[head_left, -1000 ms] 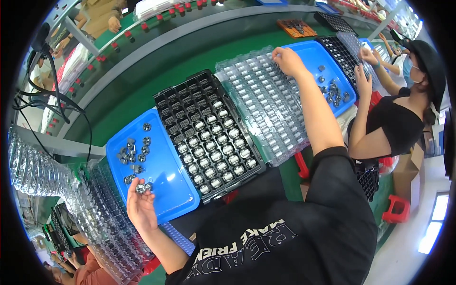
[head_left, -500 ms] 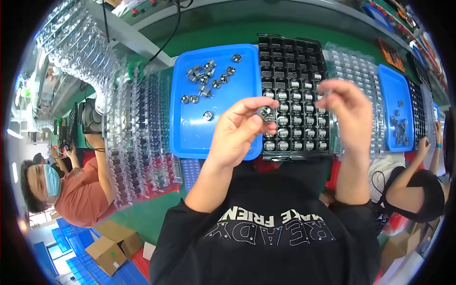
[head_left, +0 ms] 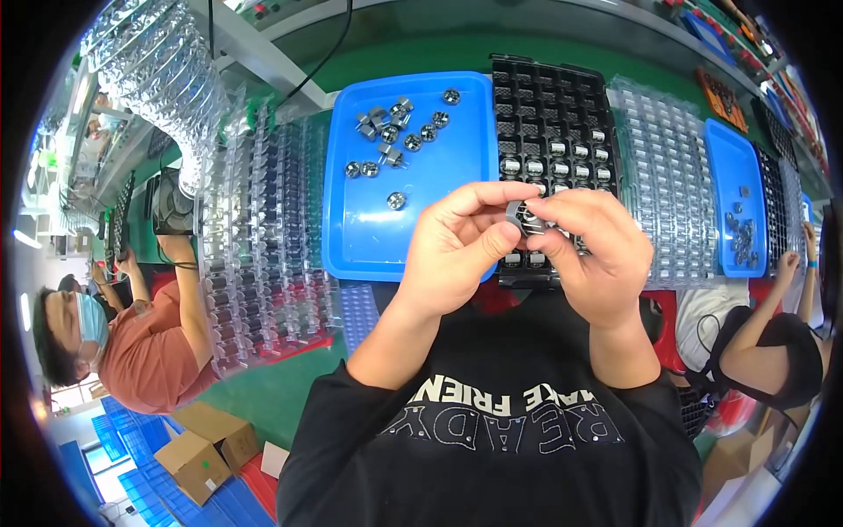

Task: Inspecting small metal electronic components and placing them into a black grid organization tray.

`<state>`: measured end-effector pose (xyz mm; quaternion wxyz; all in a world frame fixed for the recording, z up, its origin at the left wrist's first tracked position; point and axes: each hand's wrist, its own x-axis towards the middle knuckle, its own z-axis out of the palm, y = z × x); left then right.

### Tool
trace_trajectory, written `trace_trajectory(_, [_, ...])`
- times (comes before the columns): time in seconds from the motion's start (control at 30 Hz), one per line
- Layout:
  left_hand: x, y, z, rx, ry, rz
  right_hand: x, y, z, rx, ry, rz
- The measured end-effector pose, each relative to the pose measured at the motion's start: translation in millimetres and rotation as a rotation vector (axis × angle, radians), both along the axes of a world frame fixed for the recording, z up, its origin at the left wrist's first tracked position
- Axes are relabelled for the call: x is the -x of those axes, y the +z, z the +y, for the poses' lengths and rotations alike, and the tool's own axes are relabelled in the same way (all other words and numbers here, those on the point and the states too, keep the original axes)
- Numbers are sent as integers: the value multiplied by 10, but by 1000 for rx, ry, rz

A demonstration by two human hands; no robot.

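My left hand (head_left: 458,244) pinches a small round metal part (head_left: 515,213) between thumb and fingers. The part has a grey rim and a dark and silver inner face, turned toward the right. My right hand (head_left: 599,253) meets it there, thumb and fingertips closed against that face; whatever they grip is hidden. Both hands are over the black pocketed tray (head_left: 546,98), whose nearer pockets hold several small silver cylinders (head_left: 534,167). Left of it, a blue tray (head_left: 356,255) carries several loose metal parts (head_left: 413,141) like the held one, some showing pins.
Stacked clear plastic trays (head_left: 663,176) flank the black tray on the right, with another blue tray (head_left: 733,158) beyond. More clear trays (head_left: 255,237) stand at left, near a masked person (head_left: 145,360). Another person's arm (head_left: 764,299) is at far right. Cardboard boxes (head_left: 198,461) sit lower left.
My right hand has come down and left from above the black tray's right side to the round metal part. My left hand has shifted slightly right, still holding that part.
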<state>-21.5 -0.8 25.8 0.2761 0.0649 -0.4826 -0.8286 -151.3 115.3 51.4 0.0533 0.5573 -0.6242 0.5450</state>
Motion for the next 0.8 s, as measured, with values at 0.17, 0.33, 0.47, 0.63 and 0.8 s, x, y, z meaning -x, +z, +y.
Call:
trace_trajectory(0.17, [-61,-45,-68,26,-37,-38,-60,-71,17,-32,-48,67])
trace_trajectory(0.33, [-111,-118,-108,43,-61,-69,-37,-125,0,-18,-7,152])
trace_trajectory(0.47, [-123,-142,-107,-26,-106,-129,-2,-129,33,-51,27,227])
trace_trajectory(0.63, [-165,-275,-52,-94,-148,-147,23,-170,72,-86,113,197])
trace_trajectory(0.8, [-171,-232,-20,-114,-100,-136,22,-223,52,-56,85,200])
